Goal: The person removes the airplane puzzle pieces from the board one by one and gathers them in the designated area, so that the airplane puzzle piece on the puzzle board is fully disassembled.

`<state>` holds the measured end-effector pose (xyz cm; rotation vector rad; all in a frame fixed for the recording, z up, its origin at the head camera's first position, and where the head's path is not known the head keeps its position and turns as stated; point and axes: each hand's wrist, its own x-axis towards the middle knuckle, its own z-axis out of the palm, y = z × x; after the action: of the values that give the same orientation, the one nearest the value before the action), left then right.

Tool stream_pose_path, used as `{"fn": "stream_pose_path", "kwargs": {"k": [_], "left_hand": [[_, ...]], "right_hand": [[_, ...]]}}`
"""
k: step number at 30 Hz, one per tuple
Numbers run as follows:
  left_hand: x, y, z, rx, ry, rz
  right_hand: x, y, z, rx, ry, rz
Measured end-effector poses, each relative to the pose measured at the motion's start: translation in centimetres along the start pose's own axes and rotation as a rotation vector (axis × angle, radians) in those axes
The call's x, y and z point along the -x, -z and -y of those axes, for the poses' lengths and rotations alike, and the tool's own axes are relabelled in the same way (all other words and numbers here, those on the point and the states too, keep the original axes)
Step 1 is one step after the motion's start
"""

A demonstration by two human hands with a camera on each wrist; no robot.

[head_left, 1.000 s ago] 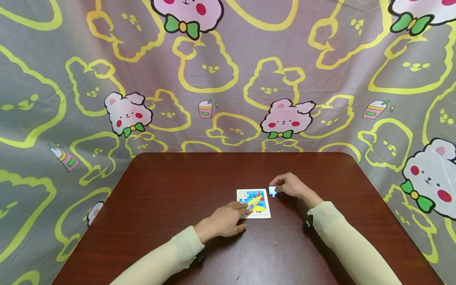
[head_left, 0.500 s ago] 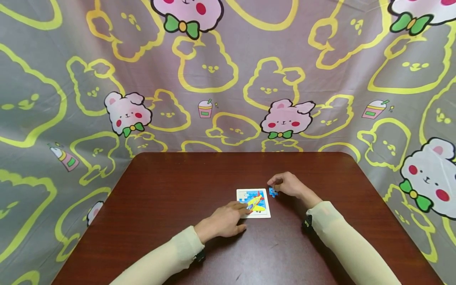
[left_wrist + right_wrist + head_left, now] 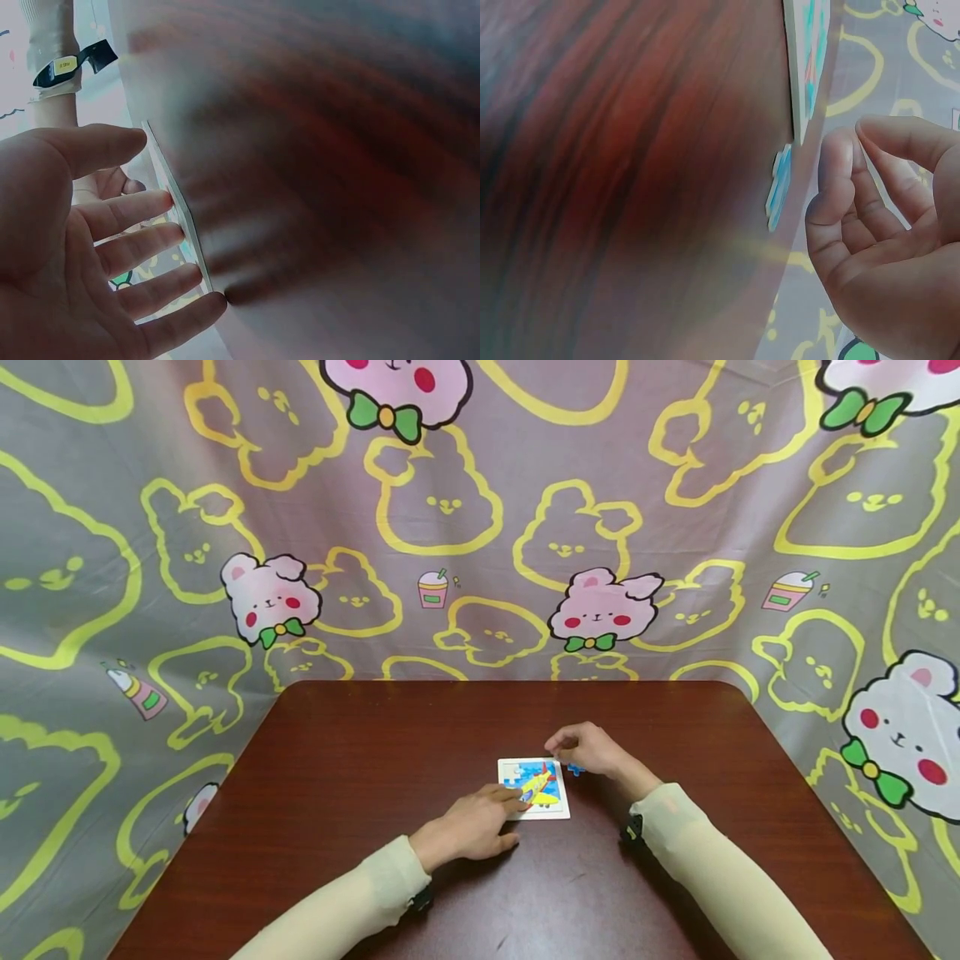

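Note:
A square jigsaw puzzle board (image 3: 553,813) with a white border and a yellow airplane on blue lies on the table. My left hand (image 3: 476,821) rests on its left side with the fingers extended; in the left wrist view the fingertips line the board's edge. Over the upper right corner, my right hand (image 3: 596,749) pinches a small puzzle piece between thumb and index finger, mostly hidden by the fingers. Blue puzzle pieces (image 3: 778,187) lie in a small stack beside the board, partly under the right hand in the head view. A pale gap shows at the picture's upper left.
The dark reddish-brown table (image 3: 375,735) extends around the board on all sides. Behind it and along both sides hangs a grey curtain (image 3: 480,493) printed with yellow outlines and white bunnies. Dark straps (image 3: 633,832) sit around the wrists, over pale sleeves (image 3: 360,885).
My right hand has lifted off the stack of pieces and moved left to the board's upper right corner, leaving blue pieces behind. The left hand and the board have stayed put.

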<state>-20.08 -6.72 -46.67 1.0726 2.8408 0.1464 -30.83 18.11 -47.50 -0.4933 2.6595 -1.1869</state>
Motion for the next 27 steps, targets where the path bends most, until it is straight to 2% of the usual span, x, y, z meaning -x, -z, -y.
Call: {"fn": "stream_pose_path", "kwargs": {"k": [8,16,23,27], "left_hand": [[-0.1,-0.1,0.0,0.005,0.001,0.001],[-0.2,-0.2,0.1,0.0,0.003,0.004],[-0.3,-0.4,0.1,-0.015,0.006,0.005],[-0.3,-0.4,0.1,-0.014,0.008,0.005]], "right_hand": [[-0.4,-0.9,0.5,-0.004,0.034,0.025],[-0.7,-1.5,1.0,0.009,0.032,0.054],[-1.0,-2.1,1.2,0.035,0.08,0.067],[-1.2,-2.4,1.2,0.038,0.068,0.068]]}}
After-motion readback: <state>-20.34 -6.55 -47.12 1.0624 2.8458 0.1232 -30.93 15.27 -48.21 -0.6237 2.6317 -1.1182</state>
